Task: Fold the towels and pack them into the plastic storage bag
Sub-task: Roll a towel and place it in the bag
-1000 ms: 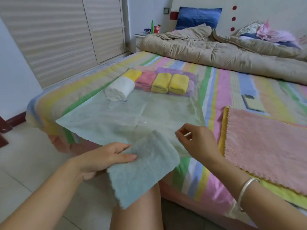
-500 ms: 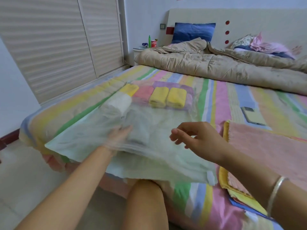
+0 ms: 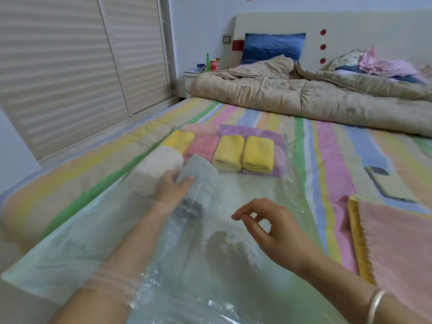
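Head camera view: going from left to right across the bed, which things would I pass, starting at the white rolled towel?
White rolled towel → grey towel → first yellow rolled towel → second yellow rolled towel → phone. The first four lie inside the plastic bag; the phone lies on the bare striped sheet.

A red can (image 3: 214, 65) stands on the white nightstand (image 3: 192, 77), to the left of the blue pillow (image 3: 273, 46). It carries white capitals reading "GASO", and the rest of the word curves out of sight. A small blue-and-white box (image 3: 201, 66) just beside the can has print too small to read.
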A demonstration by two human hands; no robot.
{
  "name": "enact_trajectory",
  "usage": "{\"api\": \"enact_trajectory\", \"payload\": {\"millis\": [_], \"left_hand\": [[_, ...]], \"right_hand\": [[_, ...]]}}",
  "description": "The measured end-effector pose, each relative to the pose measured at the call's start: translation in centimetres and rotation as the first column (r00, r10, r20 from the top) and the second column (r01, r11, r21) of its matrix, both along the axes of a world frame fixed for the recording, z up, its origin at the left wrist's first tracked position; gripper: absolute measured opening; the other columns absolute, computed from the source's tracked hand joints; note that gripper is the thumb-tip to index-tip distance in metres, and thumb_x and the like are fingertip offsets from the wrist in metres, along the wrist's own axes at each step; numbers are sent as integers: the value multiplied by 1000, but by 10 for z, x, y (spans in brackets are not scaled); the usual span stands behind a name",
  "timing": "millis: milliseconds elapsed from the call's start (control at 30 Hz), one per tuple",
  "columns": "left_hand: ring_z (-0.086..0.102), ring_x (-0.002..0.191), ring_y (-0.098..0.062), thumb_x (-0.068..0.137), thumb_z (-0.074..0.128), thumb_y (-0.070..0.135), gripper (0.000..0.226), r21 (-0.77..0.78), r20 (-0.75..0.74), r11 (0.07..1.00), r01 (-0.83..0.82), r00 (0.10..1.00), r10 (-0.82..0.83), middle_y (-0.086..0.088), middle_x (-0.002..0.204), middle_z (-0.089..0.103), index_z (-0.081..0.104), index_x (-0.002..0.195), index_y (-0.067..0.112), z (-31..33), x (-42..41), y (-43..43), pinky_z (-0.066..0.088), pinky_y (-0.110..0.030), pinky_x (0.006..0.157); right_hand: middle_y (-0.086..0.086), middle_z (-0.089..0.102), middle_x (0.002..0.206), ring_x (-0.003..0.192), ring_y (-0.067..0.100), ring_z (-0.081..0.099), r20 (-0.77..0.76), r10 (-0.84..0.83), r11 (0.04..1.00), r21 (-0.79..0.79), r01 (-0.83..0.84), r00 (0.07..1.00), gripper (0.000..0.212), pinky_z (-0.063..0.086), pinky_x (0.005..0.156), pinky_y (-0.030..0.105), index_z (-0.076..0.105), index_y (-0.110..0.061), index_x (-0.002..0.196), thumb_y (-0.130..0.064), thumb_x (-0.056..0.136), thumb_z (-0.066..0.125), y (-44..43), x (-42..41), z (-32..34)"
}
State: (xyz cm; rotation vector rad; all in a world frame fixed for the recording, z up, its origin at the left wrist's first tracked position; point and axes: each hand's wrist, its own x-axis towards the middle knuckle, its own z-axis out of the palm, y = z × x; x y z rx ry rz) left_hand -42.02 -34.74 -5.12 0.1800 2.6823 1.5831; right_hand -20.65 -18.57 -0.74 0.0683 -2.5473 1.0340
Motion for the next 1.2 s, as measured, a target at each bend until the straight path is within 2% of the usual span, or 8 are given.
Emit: {"api": "enact_trajectory", "payload": {"millis": [167, 333, 400, 500, 567, 667, 933, 1200], "left_hand": [[58, 109, -33, 91, 58, 33, 38, -364, -320, 928, -77, 946, -47, -11, 117, 62, 53, 121, 9, -3, -6, 6, 46, -41, 87], [56, 105, -37, 87, 39, 31, 44, -580, -618, 809, -95, 698, -361, -17, 113, 61, 60, 113, 4, -11, 19, 7, 47, -46, 90], [55, 116, -34, 84, 44, 38, 53, -682, -586, 730, -37, 625, -516, -15, 125, 60, 60, 123, 7, -23, 27, 10, 44, -46, 99], [55, 122, -31, 77, 41, 52, 68, -813, -408, 582, 2, 712, -572, -13, 132, 59, 60, 128, 11, -37, 22, 14, 43, -46, 101], [61, 115, -31, 77, 37, 45, 64, -804, -365, 595, 23, 770, -523, -14, 126, 63, 63, 122, 9, -36, 13, 20, 49, -44, 95], [65, 106, -30, 72, 33, 36, 63, -786, -331, 613, 75, 787, -520, -13, 117, 67, 65, 117, 6, -31, -5, 31, 52, -42, 88], [68, 102, -27, 69, 42, 28, 55, -845, -349, 534, 9, 747, -566, -10, 115, 69, 70, 113, 10, -52, -49, 37, 54, -39, 80], [45, 133, -35, 82, 42, 35, 62, -619, -448, 783, 63, 790, -418, -20, 143, 48, 54, 134, 4, -51, 66, 10, 30, -48, 109]], "right_hand": [[-24, 64, 94, 86, 2, 59, -68, 16, 1000, -10, -16, 998, 21, 41, 73, 7, 70, -31, 89, -17, 88, 54, 2, -9, -15], [-27, 61, 91, 85, 5, 58, -86, -23, 1000, 1, 23, 996, 19, 42, 73, 12, 69, -32, 90, -19, 88, 55, 3, -16, -26], [-23, 62, 92, 92, 5, 57, -111, -37, 999, 34, 41, 993, 18, 44, 78, 17, 69, -32, 93, -24, 89, 53, 5, -20, -29], [-13, 59, 126, 123, 13, 49, -96, -150, 951, 259, 170, 984, 37, 42, 101, 33, 62, -29, 119, -41, 89, 42, 16, -32, -38], [-3, 33, 154, 145, 21, 20, 88, -276, 880, 424, 215, 957, 67, 16, 119, 41, 38, -32, 144, -60, 86, 20, 28, -41, -43], [0, -8, 162, 148, 19, -16, 330, -380, 836, 522, 168, 864, 91, -12, 118, 36, 1, -34, 153, -69, 70, -11, 41, -47, -56], [0, -8, 162, 148, 19, -15, 345, -406, 824, 539, 176, 846, 92, -11, 119, 36, 3, -31, 154, -68, 71, -10, 41, -51, -70], [-7, 12, 161, 149, 11, 1, 235, -290, 917, 345, 199, 928, 57, 6, 118, 27, 22, -31, 151, -42, 99, 43, 44, -13, -43]]}}
